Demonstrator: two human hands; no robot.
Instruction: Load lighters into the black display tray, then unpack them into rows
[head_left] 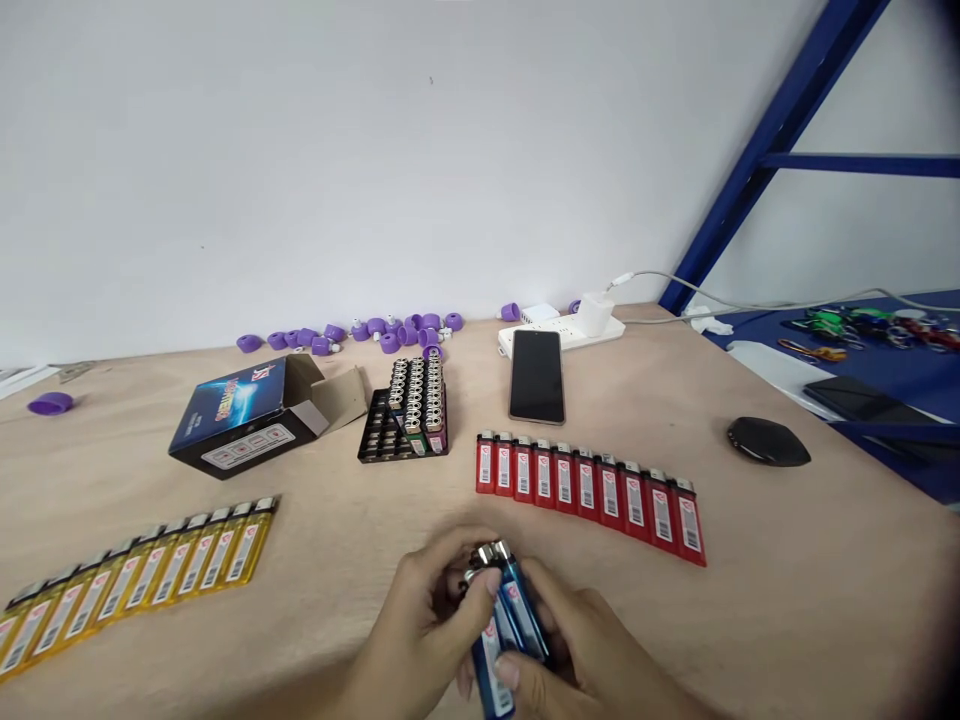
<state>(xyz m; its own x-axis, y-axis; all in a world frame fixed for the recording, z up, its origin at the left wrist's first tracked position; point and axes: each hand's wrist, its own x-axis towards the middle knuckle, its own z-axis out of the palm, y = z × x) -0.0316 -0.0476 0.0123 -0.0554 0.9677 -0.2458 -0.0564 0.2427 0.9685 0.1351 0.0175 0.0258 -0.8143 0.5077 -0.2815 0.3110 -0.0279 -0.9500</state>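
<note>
The left hand and right hand were closed from either side around a bunch of blue lighters, the fingers curled firmly, with no open gap between the hands and the lighters. The lighters sat tilted, metal tops up, over the bench and just short of a close-set row of red lighters. The smooth plastic bodies were the weak point — a loosened grip could let one slide free, and a drop there could knock the red row out of line. Yellow lighters lay in another row further left — also within reach of a stray fall.
</note>
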